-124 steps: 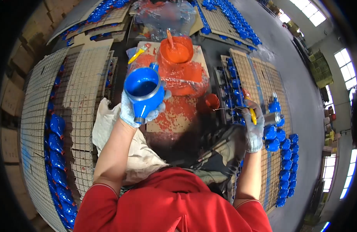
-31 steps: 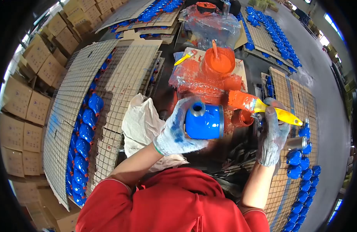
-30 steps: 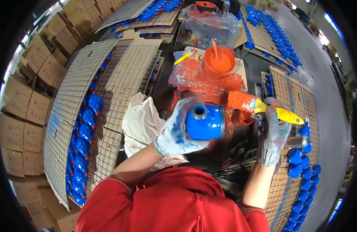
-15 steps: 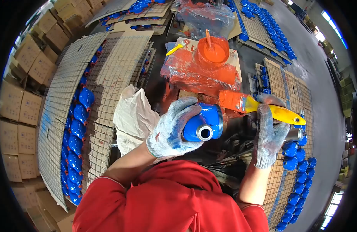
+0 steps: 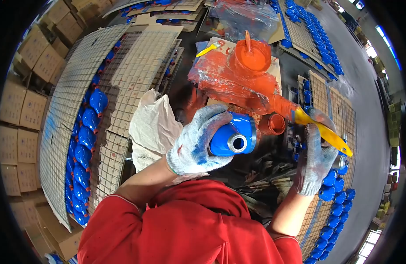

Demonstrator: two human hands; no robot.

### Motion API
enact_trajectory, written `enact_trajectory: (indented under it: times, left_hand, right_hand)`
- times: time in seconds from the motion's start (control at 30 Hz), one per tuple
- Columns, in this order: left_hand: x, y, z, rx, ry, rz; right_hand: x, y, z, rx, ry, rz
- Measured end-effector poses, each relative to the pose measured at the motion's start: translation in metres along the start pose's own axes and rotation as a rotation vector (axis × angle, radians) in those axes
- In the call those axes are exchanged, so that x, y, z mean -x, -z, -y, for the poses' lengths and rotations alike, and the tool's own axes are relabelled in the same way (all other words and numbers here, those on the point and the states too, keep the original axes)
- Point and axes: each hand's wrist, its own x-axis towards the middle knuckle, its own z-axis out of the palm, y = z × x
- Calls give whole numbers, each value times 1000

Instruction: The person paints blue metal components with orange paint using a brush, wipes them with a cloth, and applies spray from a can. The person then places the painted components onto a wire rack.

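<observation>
My left hand (image 5: 199,141), in a stained white glove, is wrapped round a blue metal part (image 5: 229,138) whose round bare-metal opening faces toward me. My gloved right hand (image 5: 315,152) grips the yellow handle of a wide paintbrush (image 5: 324,134). Its orange-red bristles point left, beyond the blue part and above a small red cup (image 5: 272,124). Farther forward, a red paint pot (image 5: 252,57) has a brush standing in it. A smaller yellow-handled brush (image 5: 209,49) lies to the left of the pot.
Wire racks (image 5: 137,70) with blue parts (image 5: 90,119) stand on the left, with cardboard boxes (image 5: 31,108) behind. Another rack (image 5: 333,97) with blue parts and a metal can (image 5: 341,162) is on the right. A white cloth (image 5: 153,127) hangs near my left forearm.
Compared with about a second ago, the blue part has turned so its opening faces me. The right hand's brush has shifted right and tilted, its handle end lower. The view has shifted slightly.
</observation>
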Motion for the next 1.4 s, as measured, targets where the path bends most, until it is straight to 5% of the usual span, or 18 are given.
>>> enact_trajectory:
  times: [0.13, 0.37, 0.9, 1.13, 1.2, 1.27, 1.33, 1.4]
  left_hand:
    - [0, 3, 1, -19, -2, -16]
    - [-3, 6, -2, -33, -62, 25]
    - [-14, -1, -14, -85, -153, 70]
    - [-7, -6, -6, -42, 16, 36]
    - [-5, -8, -6, 40, 160, -16]
    - [-2, -12, -10, 146, 308, -41]
    - [-3, -12, -12, 465, 643, -103]
    - [-7, -11, -11, 489, 638, -130]
  right_hand:
    - [-5, 13, -6, 199, -43, 181]
    - [0, 4, -2, -100, -100, 48]
    - [7, -6, 19, -116, -149, 146]
    - [23, -9, 24, -11, 53, 156]
    - [23, -4, 22, 43, 27, 159]
    - [23, 0, 14, 234, 306, 260]
    - [27, 0, 22, 284, 272, 256]
    - [27, 1, 27, 565, 398, 387]
